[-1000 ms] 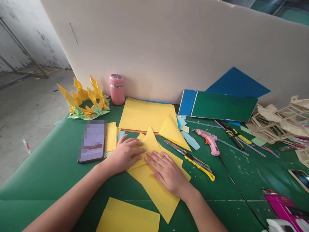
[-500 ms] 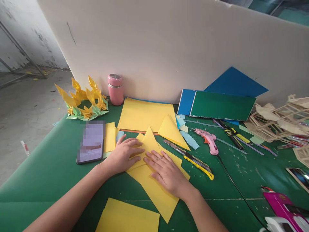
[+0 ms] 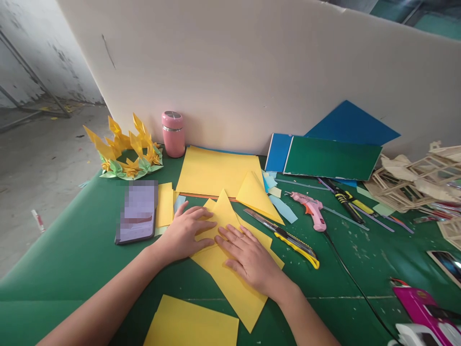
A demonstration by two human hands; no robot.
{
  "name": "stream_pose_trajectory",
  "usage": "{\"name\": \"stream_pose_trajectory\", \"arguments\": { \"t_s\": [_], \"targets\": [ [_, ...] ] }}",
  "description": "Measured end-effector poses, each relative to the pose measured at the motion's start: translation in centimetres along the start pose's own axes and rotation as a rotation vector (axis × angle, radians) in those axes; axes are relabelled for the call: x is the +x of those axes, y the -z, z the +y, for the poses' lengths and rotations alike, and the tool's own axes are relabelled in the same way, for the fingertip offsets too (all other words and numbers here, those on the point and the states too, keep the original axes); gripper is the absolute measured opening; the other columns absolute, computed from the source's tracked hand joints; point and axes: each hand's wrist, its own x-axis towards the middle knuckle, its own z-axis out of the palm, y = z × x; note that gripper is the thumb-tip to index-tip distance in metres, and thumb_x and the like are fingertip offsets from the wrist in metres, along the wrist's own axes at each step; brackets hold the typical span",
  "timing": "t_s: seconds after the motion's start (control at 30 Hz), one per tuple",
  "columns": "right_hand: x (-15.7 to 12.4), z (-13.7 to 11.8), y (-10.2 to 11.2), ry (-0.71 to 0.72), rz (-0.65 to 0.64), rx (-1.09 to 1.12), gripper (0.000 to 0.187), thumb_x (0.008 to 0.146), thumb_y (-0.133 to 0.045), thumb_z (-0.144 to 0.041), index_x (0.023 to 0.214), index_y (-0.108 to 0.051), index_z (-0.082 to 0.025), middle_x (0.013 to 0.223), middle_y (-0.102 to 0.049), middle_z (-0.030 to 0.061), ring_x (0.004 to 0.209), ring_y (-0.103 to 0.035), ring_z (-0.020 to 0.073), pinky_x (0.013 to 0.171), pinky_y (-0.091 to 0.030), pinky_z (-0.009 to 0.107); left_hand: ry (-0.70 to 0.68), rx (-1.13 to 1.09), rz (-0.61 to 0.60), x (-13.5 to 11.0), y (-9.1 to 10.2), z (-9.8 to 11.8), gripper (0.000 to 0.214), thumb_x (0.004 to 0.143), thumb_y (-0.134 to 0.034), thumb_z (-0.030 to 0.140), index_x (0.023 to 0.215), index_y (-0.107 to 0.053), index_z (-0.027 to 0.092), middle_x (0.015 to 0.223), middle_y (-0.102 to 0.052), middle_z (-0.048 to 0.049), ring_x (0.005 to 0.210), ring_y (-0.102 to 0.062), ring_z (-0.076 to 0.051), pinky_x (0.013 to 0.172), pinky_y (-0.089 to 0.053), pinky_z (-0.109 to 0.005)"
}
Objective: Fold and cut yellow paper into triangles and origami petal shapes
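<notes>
Table [image 3: 72, 269], green-covered, w/ our yellow sheet [image 3: 234, 288] lying flat near the front edge, btwn phone [image 3: 139, 211] and utility knife [image 3: 288, 239]. Our left hand [image 3: 183, 233] and right hand [image 3: 250, 257] both lie palm-down on it, fingers spread flat, gripping nothing, just pressing. Top corner [image 3: 225, 206] is folded to a point. We judge approx. one crease done, lower part not yet folded.

Utility knife [image 3: 288, 238] right, phone [image 3: 138, 212] left, bound folding room.

Folded yellow paper [image 3: 230, 278] flat on table
</notes>
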Motion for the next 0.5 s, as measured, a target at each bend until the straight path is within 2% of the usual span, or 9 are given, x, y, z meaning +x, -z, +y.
{"name": "stream_pose_trajectory", "arguments": {
  "t_s": [0.2,0.3,0.4,0.5],
  "targets": [
    [-0.01,0.0,0.08,-0.003,0.001,0.009,0.048,0.098,-0.04,-0.038,0.144,-0.033,-0.028,0.151,-0.031,0.0024,0.14,-0.026,0.024,0.112,-0.029,0.054,0.001,-0.01,0.005,-0.04,0.04,-0.09,0.03,0.079,-0.067,0.041,0.105,-0.07,0.027,0.118,-0.064,-0.005,0.114,-0.055,-0.029,0.11,-0.017,-0.057],
    [-0.05,0.02,0.1,-0.009,0.016,0.024,0.046,0.097,-0.04,-0.039,0.142,-0.037,-0.03,0.15,-0.033,0.0013,0.14,-0.027,0.0234,0.112,-0.029,0.052,-0.016,-0.016,-0.018,-0.18,0.22,-0.11,0.029,0.08,-0.065,0.035,0.108,-0.069,0.027,0.12,-0.063,-0.0049,0.115,-0.055,-0.029,0.111,-0.012,-0.058],
    [-0.08,0.06,0.17,-0.017,0.026,0.049,0.043,0.097,-0.039,-0.041,0.139,-0.042,-0.031,0.149,-0.035,0.0003,0.139,-0.028,0.0226,0.113,-0.028,0.051,-0.022,-0.022,-0.041,-0.29,0.36,-0.18,0.03,0.086,-0.054,0.022,0.112,-0.067,0.03,0.124,-0.062,-0.003,0.118,-0.053,-0.027,0.112,-0.009,-0.059],
    [-0.04,0.0,0.15,-0.013,0.036,0.055,0.041,0.098,-0.037,-0.043,0.136,-0.047,-0.03,0.149,-0.036,-0.0003,0.139,-0.029,0.0222,0.114,-0.026,0.051,-0.008,-0.02,-0.038,-0.24,0.32,-0.3,0.035,0.091,-0.043,0.016,0.11,-0.067,0.031,0.124,-0.062,-0.0019,0.118,-0.053,-0.025,0.112,-0.01,-0.058]
  ]
}}
